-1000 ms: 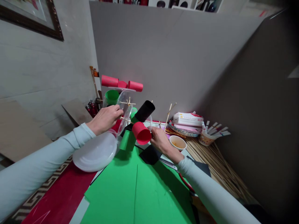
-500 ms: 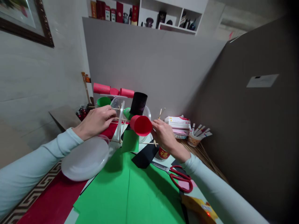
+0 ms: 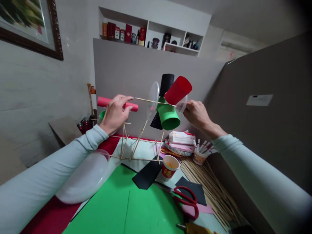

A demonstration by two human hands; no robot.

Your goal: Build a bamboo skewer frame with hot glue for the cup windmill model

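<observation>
My right hand (image 3: 198,113) is closed at the right end of a wooden stick (image 3: 142,99), beside a clear plastic disc (image 3: 181,104). The stick runs through a wheel of paper tubes, held in the air. A red tube (image 3: 178,89), a green tube (image 3: 168,117) and a black tube (image 3: 166,84) show between that disc and another clear disc (image 3: 153,97). My left hand (image 3: 116,112) is just off the stick's left tip, thumb and fingers apart. Below stands a frame of thin sticks (image 3: 138,139). A pink tube (image 3: 104,101) is partly hidden behind my left hand.
Green paper (image 3: 114,201) covers the front of the table. Red-handled scissors (image 3: 186,196), a paper cup (image 3: 168,174), black paper (image 3: 147,174) and a bundle of sticks (image 3: 209,185) lie to the right. A white plastic lid (image 3: 83,177) is at left. A grey partition (image 3: 126,68) stands behind.
The wheel of paper tubes has risen off the stick frame, up and to the right, with my right hand. My left hand has come up and its fingers have parted. The camera view has tilted up.
</observation>
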